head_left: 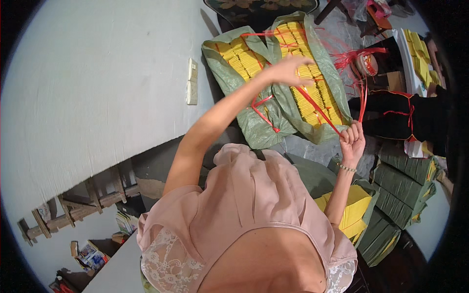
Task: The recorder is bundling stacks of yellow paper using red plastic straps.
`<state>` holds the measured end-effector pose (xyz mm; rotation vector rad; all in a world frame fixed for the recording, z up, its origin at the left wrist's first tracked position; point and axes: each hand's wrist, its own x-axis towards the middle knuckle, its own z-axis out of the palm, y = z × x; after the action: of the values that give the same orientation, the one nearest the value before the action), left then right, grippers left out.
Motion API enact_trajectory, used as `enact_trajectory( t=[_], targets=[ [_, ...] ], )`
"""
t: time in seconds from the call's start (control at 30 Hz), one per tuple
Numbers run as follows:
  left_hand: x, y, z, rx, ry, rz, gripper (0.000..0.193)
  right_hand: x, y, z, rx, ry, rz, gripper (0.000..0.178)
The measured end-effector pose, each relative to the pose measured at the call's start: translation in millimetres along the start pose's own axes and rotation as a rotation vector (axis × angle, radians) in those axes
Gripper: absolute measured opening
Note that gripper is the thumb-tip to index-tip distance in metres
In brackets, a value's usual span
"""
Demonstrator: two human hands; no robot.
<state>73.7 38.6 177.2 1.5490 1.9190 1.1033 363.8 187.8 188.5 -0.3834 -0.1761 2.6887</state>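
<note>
My right hand, with a beaded bracelet at the wrist, is closed around red plastic twine. One length of the twine stretches from that fist up and left across the right-hand bundle toward my other hand; loose strands stick up above the fist. My left hand hovers over the same bundle, slightly blurred, its fingers curved and apart. Below it, yellow paper stacks lie in rows inside an opened green woven sack. To the left, another green sack holds similar yellow stacks, with red twine across it.
A white wall with an outlet runs along the left. At the right are a reel with red twine, a black tied bundle and piled green sacks. A yellow stack sits beside my right forearm. A patterned chair stands beyond the sacks.
</note>
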Motion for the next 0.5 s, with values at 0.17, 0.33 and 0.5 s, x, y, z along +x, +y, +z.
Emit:
enact_trajectory(
  t=[0.17, 0.33, 0.5],
  targets=[
    [-39.4, -26.7, 81.8, 0.267, -0.09, 0.19, 0.055, -1.7, 8.9, -0.5, 0.028, 0.065, -0.014, 0.02],
    [-60.0, -25.4, 81.9, -0.058, -0.051, -0.061, 0.019, 21.5, 15.0, -7.7, -0.098, -0.104, -0.06, 0.022],
    [-85.7, -36.5, 66.3, -0.402, 0.472, -0.35, 0.032, 63.0, 72.1, -0.5, -0.505, 0.091, -0.126, 0.041]
  ],
)
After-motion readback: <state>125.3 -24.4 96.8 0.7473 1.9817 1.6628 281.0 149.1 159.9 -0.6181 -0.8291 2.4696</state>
